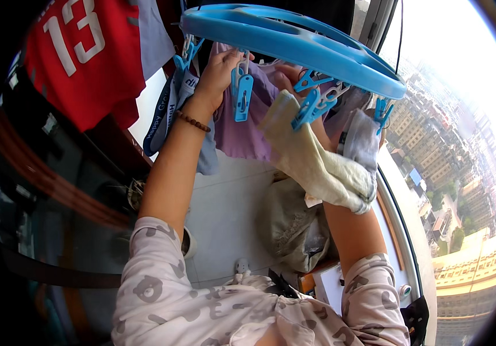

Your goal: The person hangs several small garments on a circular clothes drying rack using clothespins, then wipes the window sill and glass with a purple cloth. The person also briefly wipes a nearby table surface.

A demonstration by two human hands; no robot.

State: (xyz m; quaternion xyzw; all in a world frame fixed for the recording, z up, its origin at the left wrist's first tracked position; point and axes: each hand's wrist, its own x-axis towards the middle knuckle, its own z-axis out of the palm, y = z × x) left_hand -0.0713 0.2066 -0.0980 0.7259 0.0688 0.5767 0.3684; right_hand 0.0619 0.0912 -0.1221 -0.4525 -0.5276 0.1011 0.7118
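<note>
A round blue plastic hanging dryer (291, 41) with clothespins on short chains hangs before me. Beneath its near rim, my left hand (220, 73) grips the upper edge of a purple garment (241, 138), beside a blue clothespin (243, 97) that dangles from a white link. My right hand (289, 78) pinches the same cloth farther right, partly hidden behind the clothespins and a sock. Pale yellow socks (317, 160) hang from another clothespin (307, 108) in front of my right forearm. Grey socks (359, 136) are clipped at the right rim.
Grey-blue underwear (161, 116) hangs at the left of the dryer, near a red jersey (88, 65). On the tiled floor (217, 216) stand a grey-green bag (291, 225) and a white pot (190, 243). A window (447, 173) borders the right side, with buildings far below.
</note>
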